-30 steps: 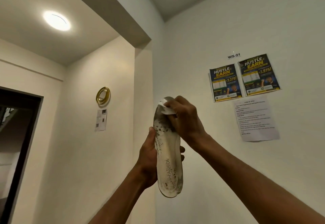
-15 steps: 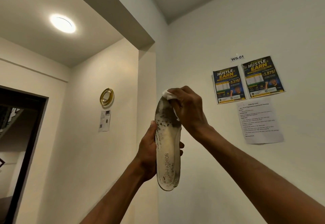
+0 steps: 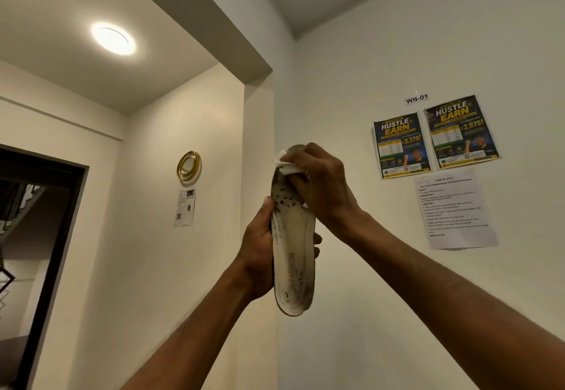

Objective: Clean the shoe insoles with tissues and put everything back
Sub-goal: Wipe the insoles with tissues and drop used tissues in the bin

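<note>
While gripped, insole [image 3: 294, 255] upright, toe up

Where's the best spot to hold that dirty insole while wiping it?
Grip the insole around its narrow middle, coming from its left edge, as the left hand does. It stands upright, toe end up, so a mid grip steadies it and leaves the toe end free, where the right hand presses the tissue.

Ahead of you, two blue posters [image 3: 434, 137] hang side by side under a WS-01 label [image 3: 416, 98], a printed sheet [image 3: 456, 209] below; left, a gold ring [image 3: 188, 165] and a lit ceiling lamp [image 3: 113, 38].
</note>
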{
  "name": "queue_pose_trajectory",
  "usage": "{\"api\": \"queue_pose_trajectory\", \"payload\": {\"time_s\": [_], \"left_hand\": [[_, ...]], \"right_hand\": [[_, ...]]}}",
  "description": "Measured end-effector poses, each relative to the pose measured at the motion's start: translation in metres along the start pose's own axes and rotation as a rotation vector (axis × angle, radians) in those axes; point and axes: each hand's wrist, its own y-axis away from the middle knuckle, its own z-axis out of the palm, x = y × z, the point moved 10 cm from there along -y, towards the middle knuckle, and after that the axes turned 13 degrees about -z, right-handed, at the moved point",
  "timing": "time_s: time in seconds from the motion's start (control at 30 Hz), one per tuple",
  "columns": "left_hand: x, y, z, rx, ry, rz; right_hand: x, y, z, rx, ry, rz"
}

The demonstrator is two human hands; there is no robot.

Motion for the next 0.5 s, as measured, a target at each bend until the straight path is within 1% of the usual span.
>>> {"api": "queue_pose_trajectory", "payload": {"time_s": [0.03, 0.13, 0.23, 0.27, 0.37, 0.47, 0.5], "left_hand": [[0.001, 0.000, 0.001, 0.000, 0.006, 0.009], [0.007, 0.001, 0.000, 0.012, 0.038, 0.053], [0.008, 0.000, -0.001, 0.001, 0.049, 0.045], [0.008, 0.000, -0.001, 0.000, 0.057, 0.046], [0.011, -0.001, -0.006, 0.017, 0.084, 0.066], [0.011, -0.003, -0.005, -0.008, 0.078, 0.051], [0.012, -0.003, -0.006, -0.006, 0.081, 0.050]], "right_hand": [[-0.002, 0.000, 0.003, -0.013, -0.005, -0.012], [-0.021, 0.005, 0.022, -0.130, -0.016, -0.135], [-0.009, 0.007, 0.015, -0.053, -0.031, -0.032], [-0.009, 0.008, 0.016, -0.057, -0.034, -0.037], [-0.025, 0.012, 0.032, -0.168, -0.034, -0.157], [-0.013, 0.010, 0.023, -0.079, -0.044, -0.061], [-0.014, 0.010, 0.022, -0.075, -0.042, -0.060]]}}
